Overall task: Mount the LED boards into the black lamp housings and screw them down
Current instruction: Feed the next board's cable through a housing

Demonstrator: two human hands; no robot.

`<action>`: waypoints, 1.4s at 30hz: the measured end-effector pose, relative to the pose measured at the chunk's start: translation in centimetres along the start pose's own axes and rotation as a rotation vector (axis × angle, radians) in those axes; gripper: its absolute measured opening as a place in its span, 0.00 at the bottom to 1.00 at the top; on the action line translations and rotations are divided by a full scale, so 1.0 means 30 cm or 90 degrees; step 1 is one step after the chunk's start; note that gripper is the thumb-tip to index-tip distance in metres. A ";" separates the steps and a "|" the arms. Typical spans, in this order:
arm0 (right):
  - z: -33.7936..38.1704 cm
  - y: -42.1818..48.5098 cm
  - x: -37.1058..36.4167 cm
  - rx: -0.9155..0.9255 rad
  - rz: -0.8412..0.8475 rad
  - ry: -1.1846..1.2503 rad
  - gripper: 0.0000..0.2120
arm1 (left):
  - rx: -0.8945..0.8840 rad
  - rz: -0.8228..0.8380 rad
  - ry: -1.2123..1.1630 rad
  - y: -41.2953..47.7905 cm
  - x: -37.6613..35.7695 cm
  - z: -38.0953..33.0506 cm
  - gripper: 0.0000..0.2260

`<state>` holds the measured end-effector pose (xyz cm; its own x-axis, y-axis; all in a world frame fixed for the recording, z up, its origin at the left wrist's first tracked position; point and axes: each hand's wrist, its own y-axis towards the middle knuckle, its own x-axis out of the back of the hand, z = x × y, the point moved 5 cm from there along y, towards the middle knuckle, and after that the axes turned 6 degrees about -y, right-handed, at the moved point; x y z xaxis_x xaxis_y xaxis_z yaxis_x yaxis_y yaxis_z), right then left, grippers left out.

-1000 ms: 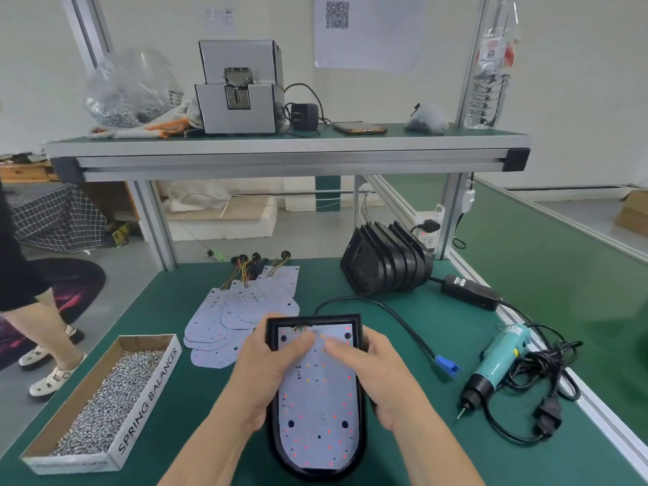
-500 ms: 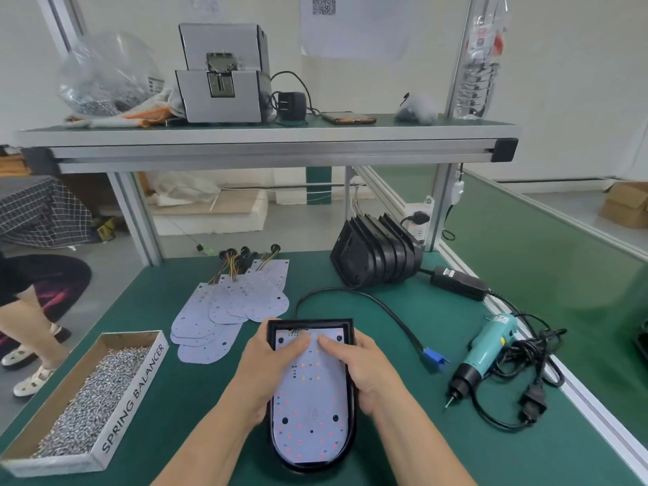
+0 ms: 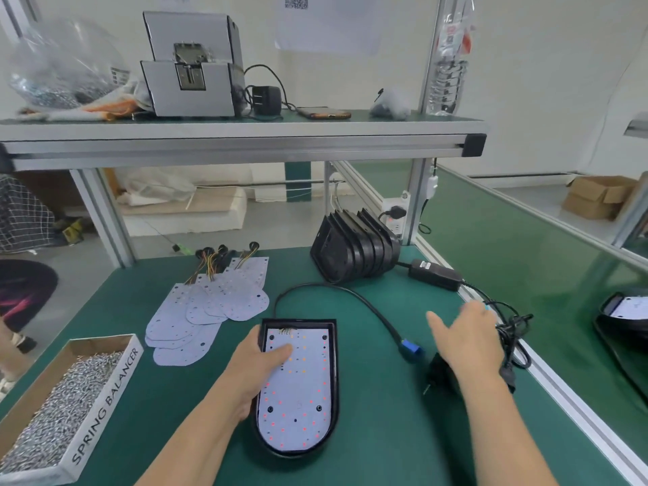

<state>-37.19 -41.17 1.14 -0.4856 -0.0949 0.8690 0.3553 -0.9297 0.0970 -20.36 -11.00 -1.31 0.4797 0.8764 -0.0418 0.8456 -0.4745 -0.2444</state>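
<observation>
Work table (image 3: 385, 443) with green mat. A black cable (image 3: 354, 296) curves round the far and right sides of the housing (image 3: 335, 380) and ends in a blue plug (image 3: 411, 349), lying between the housing and the right hand (image 3: 470, 342). That hand, fingers spread and straight, hovers over the screwdriver (image 3: 438, 376), hiding most of it.

The housing is glossy black plastic, square at the far end and rounded at the near end. It lies flat at centre near. The thin white board (image 3: 298, 391), dotted with red and orange points, sits inside it. The left hand (image 3: 261, 373) rests against the housing's left wall, thumb pressed flat on the board.

Far left, loose boards (image 3: 210, 306) overlap in a fan. Far right, empty housings (image 3: 354, 247) stand stacked. An open cardboard box (image 3: 105, 398), near left, holds small metal screws (image 3: 52, 415).
</observation>
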 end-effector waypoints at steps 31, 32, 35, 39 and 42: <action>0.360 -0.404 -0.193 -0.233 0.562 1.160 0.14 | 0.108 -0.062 0.000 0.063 0.030 0.023 0.14; 0.366 -0.413 -0.206 -0.232 0.572 1.132 0.14 | 0.105 -0.061 0.013 0.066 0.034 0.019 0.14; 0.365 -0.409 -0.223 -0.225 0.569 1.060 0.14 | 0.086 -0.042 0.066 0.060 0.056 0.010 0.15; 0.357 -0.397 -0.239 -0.177 0.558 0.968 0.16 | 0.026 -0.058 0.230 0.036 0.132 -0.035 0.23; 0.351 -0.387 -0.254 -0.142 0.549 0.908 0.17 | -0.110 -0.225 0.300 0.010 0.297 -0.144 0.17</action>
<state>-29.19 -25.92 -1.51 -0.5533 -0.6760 -0.4868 0.8330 -0.4552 -0.3146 -14.81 -3.69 2.43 0.1816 0.8717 0.4551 0.9793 -0.2025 -0.0029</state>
